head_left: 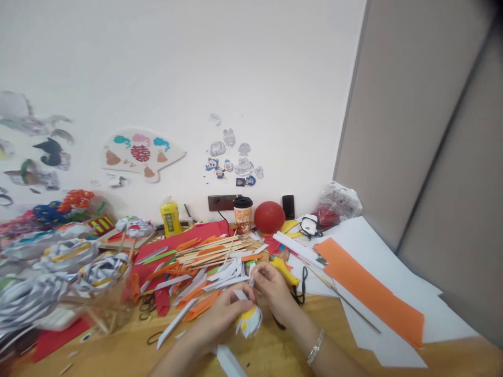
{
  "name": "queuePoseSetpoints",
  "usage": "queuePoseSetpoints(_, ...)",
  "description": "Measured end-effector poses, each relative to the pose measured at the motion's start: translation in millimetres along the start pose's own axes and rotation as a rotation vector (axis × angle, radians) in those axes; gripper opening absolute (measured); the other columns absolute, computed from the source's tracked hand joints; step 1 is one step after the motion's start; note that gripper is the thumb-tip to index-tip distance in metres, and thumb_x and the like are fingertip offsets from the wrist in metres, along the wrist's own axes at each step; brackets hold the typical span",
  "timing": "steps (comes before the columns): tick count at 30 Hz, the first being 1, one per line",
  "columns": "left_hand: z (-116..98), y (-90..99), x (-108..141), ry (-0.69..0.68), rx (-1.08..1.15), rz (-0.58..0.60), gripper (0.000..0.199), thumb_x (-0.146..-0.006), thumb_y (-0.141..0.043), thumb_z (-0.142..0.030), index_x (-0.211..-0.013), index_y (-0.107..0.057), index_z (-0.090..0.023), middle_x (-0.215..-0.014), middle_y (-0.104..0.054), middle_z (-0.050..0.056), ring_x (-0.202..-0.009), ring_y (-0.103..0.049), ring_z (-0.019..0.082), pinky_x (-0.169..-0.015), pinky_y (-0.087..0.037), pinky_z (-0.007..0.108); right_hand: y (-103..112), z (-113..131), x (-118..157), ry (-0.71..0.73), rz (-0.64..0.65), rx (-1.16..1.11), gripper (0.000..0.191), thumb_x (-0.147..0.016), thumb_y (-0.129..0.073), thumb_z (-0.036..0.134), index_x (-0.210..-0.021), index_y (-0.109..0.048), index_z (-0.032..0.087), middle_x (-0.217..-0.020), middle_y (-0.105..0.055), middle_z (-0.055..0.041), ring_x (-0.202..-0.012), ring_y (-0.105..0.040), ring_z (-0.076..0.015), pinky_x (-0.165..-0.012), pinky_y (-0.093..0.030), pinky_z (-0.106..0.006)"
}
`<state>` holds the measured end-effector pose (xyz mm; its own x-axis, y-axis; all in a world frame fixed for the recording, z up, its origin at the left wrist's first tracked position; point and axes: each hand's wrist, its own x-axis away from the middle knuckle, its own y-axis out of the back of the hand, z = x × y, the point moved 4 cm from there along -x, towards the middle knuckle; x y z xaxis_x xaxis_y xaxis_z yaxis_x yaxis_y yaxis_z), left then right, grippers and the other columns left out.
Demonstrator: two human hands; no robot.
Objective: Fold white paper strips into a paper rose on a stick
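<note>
My left hand (230, 310) is closed round a small folded piece of white and yellow paper (250, 320) over the front of the wooden table. Just beside it, my right hand (273, 289) pinches what looks like a thin white paper strip (252, 271) rising from that piece; the exact grip is partly hidden by the fingers. Right behind the hands lies a loose heap of white paper strips (231, 269), mixed with orange ones. A yellow glue gun (286, 270) with a black cord rests close to my right hand.
Thin wooden sticks (210, 250) top the heap. Behind stand a yellow bottle (170, 215), a lidded paper cup (242, 217) and a red balloon (269, 217). An orange sheet (373, 293) lies on white paper (387, 262) at right; striped paper crafts (31, 298) crowd the left.
</note>
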<state>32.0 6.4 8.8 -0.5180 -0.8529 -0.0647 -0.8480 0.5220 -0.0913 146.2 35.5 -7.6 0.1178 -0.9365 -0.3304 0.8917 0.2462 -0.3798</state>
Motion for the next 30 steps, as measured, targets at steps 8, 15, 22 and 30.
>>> queuePoseSetpoints(8, -2.4, 11.4, 0.6, -0.214, 0.08, 0.181, 0.03, -0.064, -0.069, -0.041, -0.074, -0.056, -0.016, -0.083, -0.056, 0.004, -0.078, -0.049, 0.017, -0.068, -0.036, 0.026, 7.3, 11.2, -3.7, -0.025, -0.138, -0.193, 0.029, -0.066, -0.069, 0.04, -0.071, -0.049, 0.019, -0.067, -0.05, 0.0041, -0.061, -0.051, -0.0102, -0.062, -0.044, -0.024)
queuePoseSetpoints(15, -11.8, 13.6, 1.1, -0.257, 0.036, 0.197, 0.031, -0.06, -0.073, -0.041, -0.071, -0.057, -0.017, -0.086, -0.056, 0.004, -0.081, -0.05, 0.017, -0.07, -0.036, 0.027, 8.0, 7.2, -4.2, -0.043, -0.139, -0.261, 0.027, -0.066, -0.07, 0.038, -0.072, -0.05, 0.019, -0.065, -0.049, 0.0048, -0.059, -0.05, -0.0092, -0.06, -0.043, -0.023)
queuePoseSetpoints(22, -3.1, 19.8, -2.8, -0.279, -0.061, 0.178, 0.03, -0.062, -0.071, -0.041, -0.071, -0.057, -0.016, -0.085, -0.058, 0.004, -0.081, -0.052, 0.018, -0.072, -0.037, 0.029, 5.3, 8.6, -2.0, -0.058, -0.128, -0.292, 0.026, -0.066, -0.071, 0.035, -0.07, -0.052, 0.018, -0.064, -0.052, 0.0041, -0.057, -0.05, -0.0086, -0.058, -0.043, -0.023)
queuePoseSetpoints(30, -0.1, 23.0, -5.0, -0.272, -0.086, 0.13, 0.029, -0.063, -0.07, -0.041, -0.071, -0.057, -0.016, -0.083, -0.059, 0.005, -0.081, -0.053, 0.018, -0.073, -0.038, 0.029, 1.0, 8.6, 0.2, -0.083, -0.157, -0.213, 0.03, -0.064, -0.07, 0.039, -0.068, -0.05, 0.018, -0.056, -0.049, 0.0056, -0.05, -0.047, -0.0078, -0.057, -0.043, -0.024)
